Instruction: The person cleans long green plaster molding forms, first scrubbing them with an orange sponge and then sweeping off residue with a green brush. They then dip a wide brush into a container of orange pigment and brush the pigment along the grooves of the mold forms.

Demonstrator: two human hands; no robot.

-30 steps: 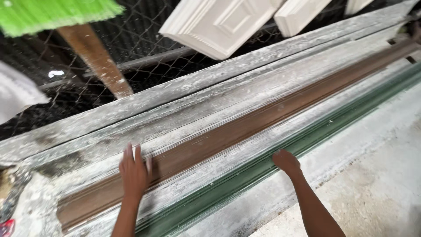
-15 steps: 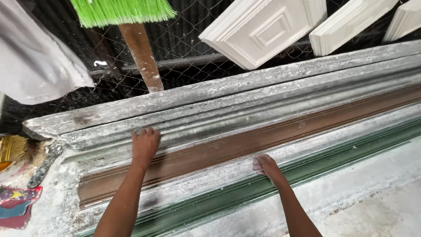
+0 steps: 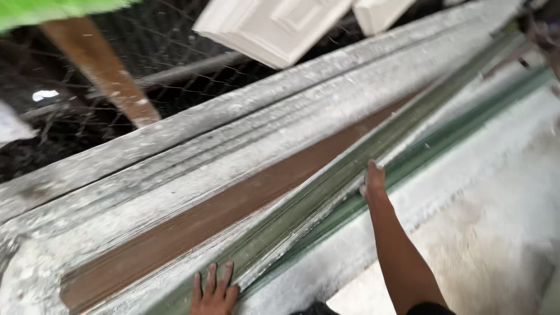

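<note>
Plaster-casting workshop, long dusty cornice mould (image 3: 280, 175), white cast panels (image 3: 274, 26), wire fence (image 3: 175, 52)

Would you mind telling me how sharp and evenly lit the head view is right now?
Head view: soft daylight, no hard shadows or glare; motion blur smears the green broom at top left and the far right end of the long mould; the left hand and right hand on the green strip are slightly soft; the mesh fence behind is dark.
</note>
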